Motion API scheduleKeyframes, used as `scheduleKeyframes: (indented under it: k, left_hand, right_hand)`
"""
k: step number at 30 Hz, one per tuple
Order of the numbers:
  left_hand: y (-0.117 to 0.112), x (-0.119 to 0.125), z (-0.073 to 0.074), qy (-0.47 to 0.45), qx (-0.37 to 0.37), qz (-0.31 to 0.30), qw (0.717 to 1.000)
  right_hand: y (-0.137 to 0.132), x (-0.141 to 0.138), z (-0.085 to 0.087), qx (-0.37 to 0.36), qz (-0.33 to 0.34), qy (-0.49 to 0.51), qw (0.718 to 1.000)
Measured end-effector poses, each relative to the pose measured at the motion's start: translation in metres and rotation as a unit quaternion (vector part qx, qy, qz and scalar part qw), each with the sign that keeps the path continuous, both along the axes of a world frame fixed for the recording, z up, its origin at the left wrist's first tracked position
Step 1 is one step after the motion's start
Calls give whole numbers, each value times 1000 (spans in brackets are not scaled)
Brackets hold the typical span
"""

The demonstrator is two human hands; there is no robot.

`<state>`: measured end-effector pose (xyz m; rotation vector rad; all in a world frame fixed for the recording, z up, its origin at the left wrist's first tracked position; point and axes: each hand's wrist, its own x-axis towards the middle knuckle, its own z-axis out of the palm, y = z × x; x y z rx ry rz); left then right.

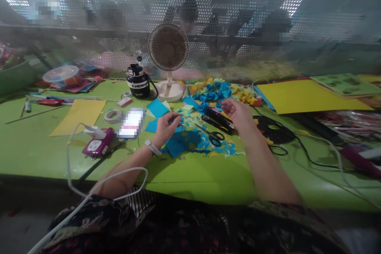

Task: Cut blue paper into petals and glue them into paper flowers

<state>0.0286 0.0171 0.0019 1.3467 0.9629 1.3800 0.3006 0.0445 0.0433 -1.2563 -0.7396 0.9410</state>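
Note:
My left hand [169, 127] hovers over blue paper sheets [175, 147] and cut scraps, its fingers curled with thumb and fingertips pressed together. Whatever it pinches, if anything, is too small to make out. My right hand [238, 113] is raised at the near edge of a heap of blue cut paper pieces [212, 92], fingers loosely bent and apart, with nothing visible in them. Just left of my right wrist lies a black stapler [218, 121]. Black-handled scissors [214, 138] rest among blue and pale green scraps [195, 121] between my hands.
A fan [168, 49] and a dark bottle [137, 81] stand at the back. On the left are a phone [131, 123], a tape roll [113, 116] and a purple power strip [99, 143] with a white cable. Yellow sheets [306, 95] lie right, beyond a black disc [276, 129].

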Motion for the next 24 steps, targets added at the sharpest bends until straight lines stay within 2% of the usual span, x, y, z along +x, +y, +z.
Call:
scheduleKeyframes:
  k: [2,4,8,12,15,18,21,24]
  left_hand:
    - [1,-1,1,-7,-9,5,1000]
    - [3,-3,3,-12,-16,14,1000]
    - [10,-9,9,-41,-4,42,998]
    - [12,-12,14,-74,15,70,995]
    - [13,-14,20,-93,37,80,992]
    - [19,-21,26,-126,63,118,983]
    - [25,-28,30,-157,77,156,972]
    - [27,-29,30,-168,76,157,970]
  right_hand:
    - [2,2,-1,0,8,29,1000]
    - [1,-2,-4,-11,29,11,999]
    - [-4,-21,-11,10,84,-88,992]
    - [-14,-46,-22,52,159,-212,963]
    - [-23,-62,-29,79,210,-332,916]
    - [-26,-74,-32,79,267,-452,848]
    - [-16,-83,-31,64,320,-529,783]
    - [5,-95,-32,47,335,-577,744]
